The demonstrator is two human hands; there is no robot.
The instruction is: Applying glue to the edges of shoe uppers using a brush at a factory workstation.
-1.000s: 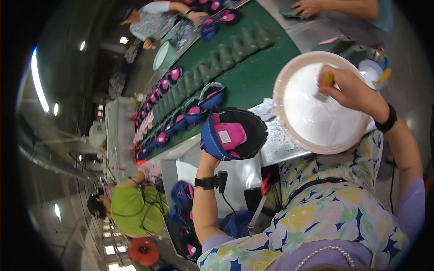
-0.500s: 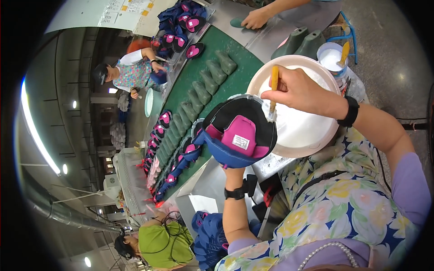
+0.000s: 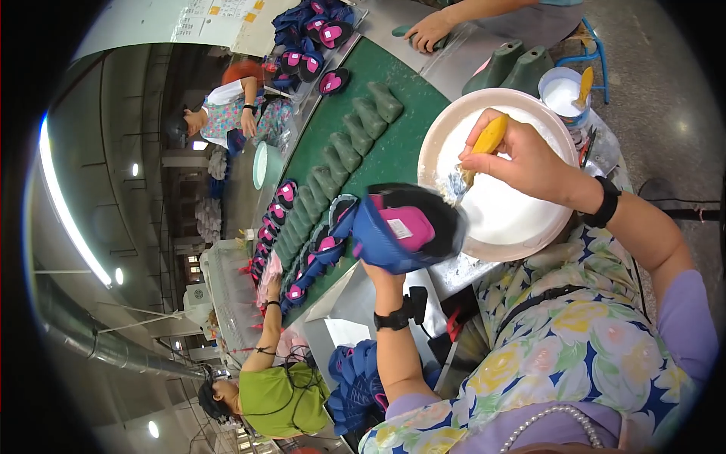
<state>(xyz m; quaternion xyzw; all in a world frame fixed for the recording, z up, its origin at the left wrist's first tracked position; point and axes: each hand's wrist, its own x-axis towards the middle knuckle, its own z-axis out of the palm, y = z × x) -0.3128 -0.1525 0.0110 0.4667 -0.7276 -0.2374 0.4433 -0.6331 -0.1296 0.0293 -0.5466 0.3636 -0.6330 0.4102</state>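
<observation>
My left hand (image 3: pixel 384 277) grips a navy-blue shoe upper (image 3: pixel 382 236) from beneath, most of its fingers hidden. The upper's black and pink underside, with a white label, faces up, slightly blurred. My right hand (image 3: pixel 522 155) is closed around a brush (image 3: pixel 490 136) with a yellow handle. Its whitish bristles point down over the left part of a pale pink basin (image 3: pixel 429 144) holding white liquid (image 3: pixel 507 216). A small gap separates the bristles from the upper.
A green belt (image 3: pixel 408 121) carries rows of dark green shoe lasts (image 3: pixel 370 117) and blue uppers (image 3: pixel 329 246). A white pot (image 3: pixel 562 94) with another brush stands beyond the basin. More uppers (image 3: pixel 355 382) lie near my left arm. Co-workers are at the belt's far side, left and top.
My right hand has brought the brush from the upper's edge to over the basin. The upper has tilted in my left hand. A co-worker in green now reaches toward the belt.
</observation>
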